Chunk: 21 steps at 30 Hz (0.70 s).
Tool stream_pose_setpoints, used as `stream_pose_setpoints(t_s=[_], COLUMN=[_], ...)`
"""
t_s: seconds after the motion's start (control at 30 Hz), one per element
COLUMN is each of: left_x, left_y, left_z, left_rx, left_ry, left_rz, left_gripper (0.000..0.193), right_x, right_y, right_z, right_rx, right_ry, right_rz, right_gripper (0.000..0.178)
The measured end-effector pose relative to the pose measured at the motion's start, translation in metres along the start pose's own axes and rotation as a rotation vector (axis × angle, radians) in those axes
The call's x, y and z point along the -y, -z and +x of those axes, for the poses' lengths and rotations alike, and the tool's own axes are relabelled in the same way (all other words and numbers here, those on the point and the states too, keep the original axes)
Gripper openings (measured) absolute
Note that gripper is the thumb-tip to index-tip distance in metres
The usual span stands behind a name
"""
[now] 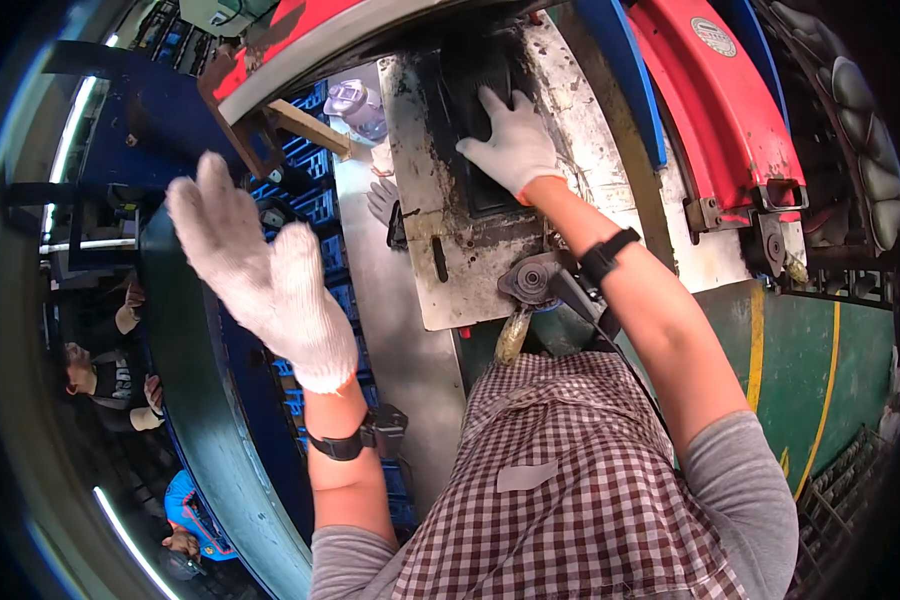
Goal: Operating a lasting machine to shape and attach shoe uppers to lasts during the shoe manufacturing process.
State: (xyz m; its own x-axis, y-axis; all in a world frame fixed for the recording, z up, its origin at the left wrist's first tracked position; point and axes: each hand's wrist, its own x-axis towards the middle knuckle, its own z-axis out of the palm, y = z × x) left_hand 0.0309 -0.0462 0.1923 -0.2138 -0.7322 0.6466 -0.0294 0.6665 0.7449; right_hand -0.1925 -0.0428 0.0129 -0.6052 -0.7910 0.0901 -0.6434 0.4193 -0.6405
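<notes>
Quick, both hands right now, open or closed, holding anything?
Left hand: open, raised, nothing visible in it.
Right hand: open, fingers spread over the black surface.

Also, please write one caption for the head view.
White-gloved right hand resting on a black rectangular slab on a stained metal plate; white-gloved left hand raised, open.

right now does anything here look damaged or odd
The metal plate is blotched black around the dark panel under the right hand, and the red cover at right has dark, scuffed-looking patches near its lower end. Both look worn; whether it's grime or damage, I can't tell.
</notes>
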Motion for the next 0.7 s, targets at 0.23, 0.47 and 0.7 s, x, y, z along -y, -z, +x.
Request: stream_pose_setpoints(t_s=[0.23,0.47,0.7], left_x=[-0.017,-0.024,-0.072], left_y=[-0.024,-0.086,-0.067], left_z=[0.093,0.185,0.22], left_rx=[0.199,0.487,1.327], left_ry=[-0.322,-0.637,-0.476], left_rz=[0.232,0.621,0.782], left_gripper=[0.08,0.044,0.045], right_x=[0.005,0.005,-0.087], right_y=[-0.025,-0.008,0.049], right_z=[-0.014,-0.012,-0.114], right_rx=[-0.017,0.105,-0.031], right_ry=[0.016,0.017,-0.018], right_rz=[-0.224,-0.209,0.503], right_gripper=[0.08,0.083,0.036])
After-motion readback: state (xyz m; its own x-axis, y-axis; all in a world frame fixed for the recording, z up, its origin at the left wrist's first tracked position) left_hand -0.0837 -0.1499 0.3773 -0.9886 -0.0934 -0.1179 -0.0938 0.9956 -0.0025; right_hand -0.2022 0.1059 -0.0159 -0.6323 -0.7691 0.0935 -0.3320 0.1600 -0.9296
